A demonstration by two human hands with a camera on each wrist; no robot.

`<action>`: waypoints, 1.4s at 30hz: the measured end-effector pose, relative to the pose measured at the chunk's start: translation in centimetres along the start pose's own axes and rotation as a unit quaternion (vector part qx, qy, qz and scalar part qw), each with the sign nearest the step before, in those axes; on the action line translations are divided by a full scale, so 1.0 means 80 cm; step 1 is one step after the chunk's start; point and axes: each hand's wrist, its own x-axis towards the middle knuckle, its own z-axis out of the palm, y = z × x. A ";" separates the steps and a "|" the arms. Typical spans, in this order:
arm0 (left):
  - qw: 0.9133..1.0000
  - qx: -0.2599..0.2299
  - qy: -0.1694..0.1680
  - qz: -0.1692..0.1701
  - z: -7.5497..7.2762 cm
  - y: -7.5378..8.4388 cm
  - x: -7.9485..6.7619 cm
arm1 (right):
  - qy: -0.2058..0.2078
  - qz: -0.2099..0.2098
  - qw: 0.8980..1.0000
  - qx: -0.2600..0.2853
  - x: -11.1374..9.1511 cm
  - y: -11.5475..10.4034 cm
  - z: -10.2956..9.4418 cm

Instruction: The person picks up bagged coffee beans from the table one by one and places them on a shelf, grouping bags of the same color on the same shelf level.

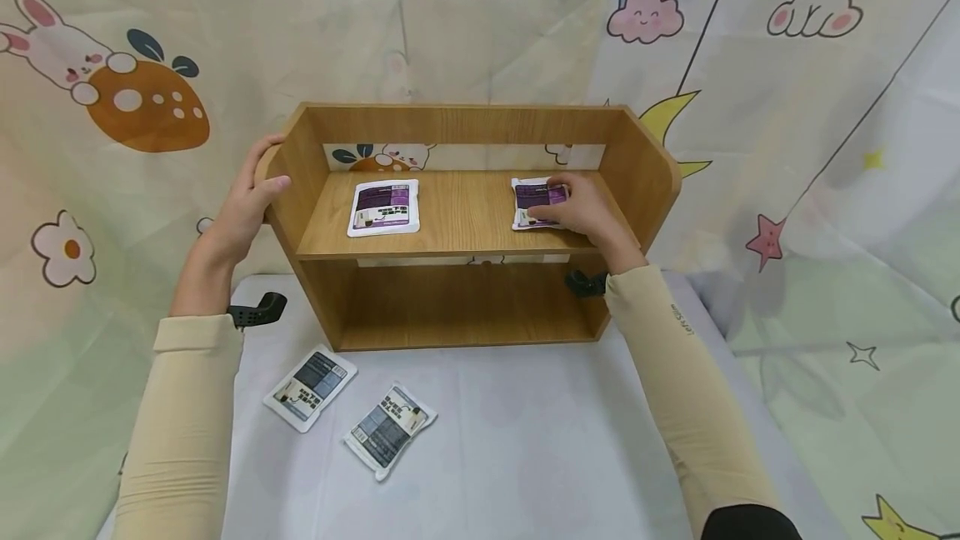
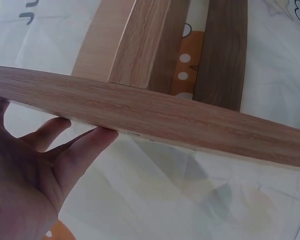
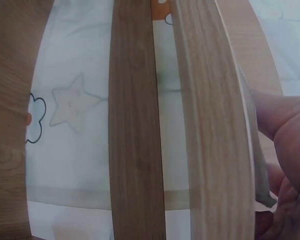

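Observation:
My left hand (image 1: pixel 240 202) holds the left side panel of a wooden shelf unit (image 1: pixel 450 307), thumb near its front edge and fingers farther up. Fingertips (image 2: pixel 107 135) touch the panel's outer side in the left wrist view. On the right part of the upper board, my right hand (image 1: pixel 581 211) pinches a white packet with a purple label (image 1: pixel 528 194) between thumb and fingers; the hand covers part of it. In the right wrist view only the packet's edge (image 3: pixel 262 192) shows. A similar purple-labelled packet (image 1: pixel 384 208) lies flat on the board's left part.
Two white packets with grey labels, one (image 1: pixel 311 387) near the shelf's lower left corner and one (image 1: pixel 390 430) nearer me, lie on the white tablecloth (image 1: pixel 510 440). Behind the shelf hangs a cloth backdrop (image 1: pixel 480 48) with cartoon prints.

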 end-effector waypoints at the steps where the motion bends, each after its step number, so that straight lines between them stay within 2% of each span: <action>1: 1.000 0.000 0.000 0.000 0.000 0.001 0.000 | 0.004 0.001 1.000 -0.004 -0.001 0.000 0.000; 12: 1.000 -0.003 -0.005 0.005 -0.002 -0.001 0.000 | 0.030 0.003 0.999 -0.035 -0.014 -0.004 -0.005; 16: 1.000 -0.005 -0.004 0.003 -0.001 -0.003 0.001 | 0.039 -0.017 0.998 -0.056 -0.024 -0.014 -0.015; 24: 1.000 -0.005 -0.006 0.005 -0.002 -0.003 0.001 | 0.089 -0.097 0.989 -0.071 -0.063 -0.058 -0.057; 29: 1.000 -0.005 -0.007 0.007 -0.003 -0.002 -0.001 | 0.107 -0.129 0.984 -0.058 -0.083 -0.068 -0.092; 33: 1.000 -0.007 -0.012 0.002 -0.001 -0.002 0.000 | 0.136 -0.117 0.983 -0.037 -0.093 -0.061 -0.121; 37: 1.000 -0.007 -0.021 0.000 0.002 -0.001 0.004 | 0.168 -0.087 0.982 0.001 -0.101 -0.045 -0.146; 40: 1.000 -0.007 -0.019 -0.001 0.000 -0.001 0.003 | 0.165 -0.057 0.984 0.036 -0.101 -0.032 -0.160; 42: 1.000 -0.008 -0.014 0.000 -0.004 -0.001 0.002 | 0.147 -0.036 0.987 0.048 -0.099 -0.023 -0.167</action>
